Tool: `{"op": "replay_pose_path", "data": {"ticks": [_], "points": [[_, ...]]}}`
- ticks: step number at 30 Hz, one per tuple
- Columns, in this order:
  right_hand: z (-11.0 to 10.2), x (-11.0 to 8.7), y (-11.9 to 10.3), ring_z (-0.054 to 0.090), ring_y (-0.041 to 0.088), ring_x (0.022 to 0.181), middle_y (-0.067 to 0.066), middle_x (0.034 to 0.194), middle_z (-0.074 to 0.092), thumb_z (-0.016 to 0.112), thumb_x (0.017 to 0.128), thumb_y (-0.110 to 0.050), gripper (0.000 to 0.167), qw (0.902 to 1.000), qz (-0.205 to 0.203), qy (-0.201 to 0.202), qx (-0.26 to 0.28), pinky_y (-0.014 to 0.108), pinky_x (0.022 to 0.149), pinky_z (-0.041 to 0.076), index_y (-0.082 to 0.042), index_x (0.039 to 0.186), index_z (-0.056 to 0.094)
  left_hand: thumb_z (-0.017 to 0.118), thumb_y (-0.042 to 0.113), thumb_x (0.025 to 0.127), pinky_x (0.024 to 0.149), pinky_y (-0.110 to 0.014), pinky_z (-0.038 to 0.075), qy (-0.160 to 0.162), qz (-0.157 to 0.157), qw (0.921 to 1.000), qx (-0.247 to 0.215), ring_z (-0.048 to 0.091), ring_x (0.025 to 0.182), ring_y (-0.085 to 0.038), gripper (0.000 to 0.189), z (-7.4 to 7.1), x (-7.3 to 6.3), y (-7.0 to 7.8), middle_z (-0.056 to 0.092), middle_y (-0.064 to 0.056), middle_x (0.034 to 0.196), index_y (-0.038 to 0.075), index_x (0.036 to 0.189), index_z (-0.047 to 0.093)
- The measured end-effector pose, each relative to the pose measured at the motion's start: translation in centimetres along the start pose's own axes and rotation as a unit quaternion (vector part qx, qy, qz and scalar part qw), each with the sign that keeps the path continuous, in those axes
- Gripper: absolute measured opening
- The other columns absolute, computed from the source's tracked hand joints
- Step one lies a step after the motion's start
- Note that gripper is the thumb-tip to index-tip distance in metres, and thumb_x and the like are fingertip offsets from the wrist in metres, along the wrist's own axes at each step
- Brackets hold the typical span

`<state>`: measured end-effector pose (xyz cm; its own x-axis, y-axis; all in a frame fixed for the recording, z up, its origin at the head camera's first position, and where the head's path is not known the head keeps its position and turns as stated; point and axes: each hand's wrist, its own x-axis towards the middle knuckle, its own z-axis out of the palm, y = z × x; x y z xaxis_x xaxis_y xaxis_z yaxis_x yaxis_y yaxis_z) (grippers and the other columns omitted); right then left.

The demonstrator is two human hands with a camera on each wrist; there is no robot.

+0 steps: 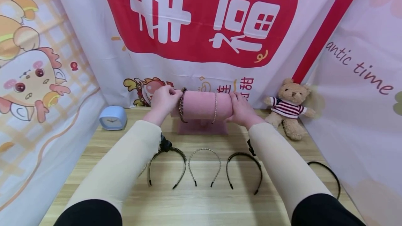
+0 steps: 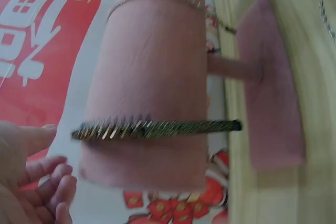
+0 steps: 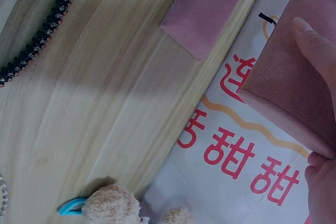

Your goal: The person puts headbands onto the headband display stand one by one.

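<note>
A pink plush headband stand (image 1: 199, 104) has a thick horizontal roll on a flat base. Around its left part sits a dark beaded headband (image 1: 181, 106); a thin silvery headband (image 1: 215, 109) goes round its right part. My left hand (image 1: 163, 99) is beside the dark headband; in the left wrist view its loosely bent fingers (image 2: 50, 182) stand apart from the headband, holding nothing. Gripping the roll's right end is my right hand (image 1: 241, 110), with the thumb (image 3: 315, 43) along the plush in the right wrist view and the other fingers partly hidden.
Three headbands lie in a row in front: a dark one (image 1: 179, 151) with a black bow, a light beaded one (image 1: 205, 149), another dark one (image 1: 260, 170). A black headband (image 1: 334, 175) is at right. A blue clock (image 1: 113, 118) and a teddy bear (image 1: 290, 105) flank the stand.
</note>
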<state>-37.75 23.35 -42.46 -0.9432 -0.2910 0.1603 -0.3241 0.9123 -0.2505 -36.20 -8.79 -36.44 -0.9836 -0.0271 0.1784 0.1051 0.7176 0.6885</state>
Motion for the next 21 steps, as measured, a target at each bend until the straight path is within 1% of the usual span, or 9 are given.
{"op": "replay_pose_path", "data": {"ticks": [2, 4, 6, 8, 10, 11, 13, 17, 21], "points": [[0.0, 0.0, -0.1, 0.031, 0.039, 0.136, 0.021, 0.152, 0.025, 0.094, 0.062, -0.036, 0.123, 1.0, 0.002, -0.001, -0.001, 0.05, 0.114, 0.027, -0.002, 0.155, 0.02, 0.063, 0.035, 0.097, 0.09, -0.048, 0.046, -0.019, 0.038, 0.999, 0.009, 0.058, 0.104, -0.028, 0.026, -0.8, 0.4, -0.4, 0.065, -0.007, 0.113, 0.014, 0.111, 0.068], [0.0, 0.0, -0.2, 0.031, 0.04, 0.136, 0.022, 0.152, 0.024, 0.094, 0.062, -0.035, 0.123, 1.0, 0.003, -0.003, 0.004, 0.051, 0.114, 0.027, -0.002, 0.154, 0.02, 0.061, 0.03, 0.099, 0.105, -0.053, 0.035, -0.063, 0.082, 0.9942, 0.029, 0.051, 0.122, -0.028, 0.034, -1.5, 0.7, -0.8, 0.059, -0.007, 0.131, 0.016, 0.13, 0.062], [0.0, -0.1, -0.3, 0.031, 0.039, 0.136, 0.021, 0.153, 0.024, 0.094, 0.062, -0.036, 0.123, 1.0, 0.007, -0.005, 0.005, 0.05, 0.114, 0.027, -0.003, 0.155, 0.02, 0.061, 0.027, 0.099, 0.113, -0.058, 0.018, -0.122, 0.123, 0.9829, 0.064, 0.035, 0.139, -0.029, 0.049, -2.0, 1.1, -1.2, 0.045, -0.006, 0.149, 0.018, 0.146, 0.05], [-0.1, -0.1, -0.3, 0.031, 0.039, 0.137, 0.021, 0.153, 0.024, 0.094, 0.062, -0.036, 0.124, 0.9999, 0.01, -0.007, 0.009, 0.05, 0.114, 0.027, -0.003, 0.155, 0.019, 0.062, 0.026, 0.099, 0.114, -0.063, 0.004, -0.177, 0.153, 0.9673, 0.098, 0.019, 0.147, -0.03, 0.062, -2.3, 1.3, -1.6, 0.03, -0.004, 0.159, 0.02, 0.155, 0.036], [-0.1, -0.1, -0.2, 0.03, 0.039, 0.137, 0.021, 0.153, 0.023, 0.094, 0.062, -0.037, 0.124, 0.9999, 0.012, -0.007, 0.009, 0.05, 0.114, 0.028, -0.003, 0.155, 0.019, 0.064, 0.028, 0.098, 0.113, -0.065, -0.002, -0.213, 0.173, 0.9533, 0.125, 0.009, 0.149, -0.031, 0.071, -2.4, 1.4, -1.8, 0.021, -0.003, 0.163, 0.022, 0.158, 0.026], [-0.1, -0.1, -0.2, 0.03, 0.039, 0.137, 0.021, 0.154, 0.023, 0.094, 0.062, -0.038, 0.125, 0.9999, 0.012, -0.007, 0.008, 0.05, 0.114, 0.028, -0.004, 0.155, 0.019, 0.065, 0.029, 0.097, 0.113, -0.064, -0.003, -0.223, 0.178, 0.9488, 0.135, 0.006, 0.149, -0.031, 0.074, -2.3, 1.5, -1.8, 0.019, -0.003, 0.163, 0.023, 0.159, 0.023], [-0.2, 0.0, -0.1, 0.03, 0.039, 0.137, 0.021, 0.154, 0.023, 0.094, 0.062, -0.038, 0.125, 0.9999, 0.011, -0.007, 0.006, 0.05, 0.114, 0.028, -0.004, 0.155, 0.019, 0.067, 0.031, 0.096, 0.113, -0.063, -0.005, -0.229, 0.184, 0.9446, 0.146, 0.004, 0.149, -0.03, 0.078, -2.1, 1.5, -1.8, 0.019, -0.001, 0.163, 0.024, 0.159, 0.022], [-0.2, 0.1, 0.0, 0.03, 0.038, 0.137, 0.021, 0.153, 0.024, 0.094, 0.062, -0.04, 0.124, 1.0, 0.006, -0.005, 0.0, 0.05, 0.114, 0.028, -0.003, 0.155, 0.02, 0.069, 0.034, 0.093, 0.114, -0.061, -0.006, -0.219, 0.194, 0.9417, 0.166, 0.004, 0.15, -0.027, 0.078, -1.6, 1.4, -1.3, 0.023, 0.0, 0.162, 0.023, 0.158, 0.026], [-0.1, 0.1, 0.0, 0.03, 0.039, 0.137, 0.022, 0.152, 0.026, 0.094, 0.061, -0.038, 0.123, 1.0, 0.001, -0.001, 0.0, 0.05, 0.114, 0.027, -0.002, 0.154, 0.022, 0.07, 0.035, 0.093, 0.115, -0.061, -0.003, -0.212, 0.208, 0.9385, 0.177, 0.007, 0.149, -0.029, 0.077, -1.0, 1.4, -0.5, 0.026, -0.003, 0.161, 0.018, 0.156, 0.031]]}}
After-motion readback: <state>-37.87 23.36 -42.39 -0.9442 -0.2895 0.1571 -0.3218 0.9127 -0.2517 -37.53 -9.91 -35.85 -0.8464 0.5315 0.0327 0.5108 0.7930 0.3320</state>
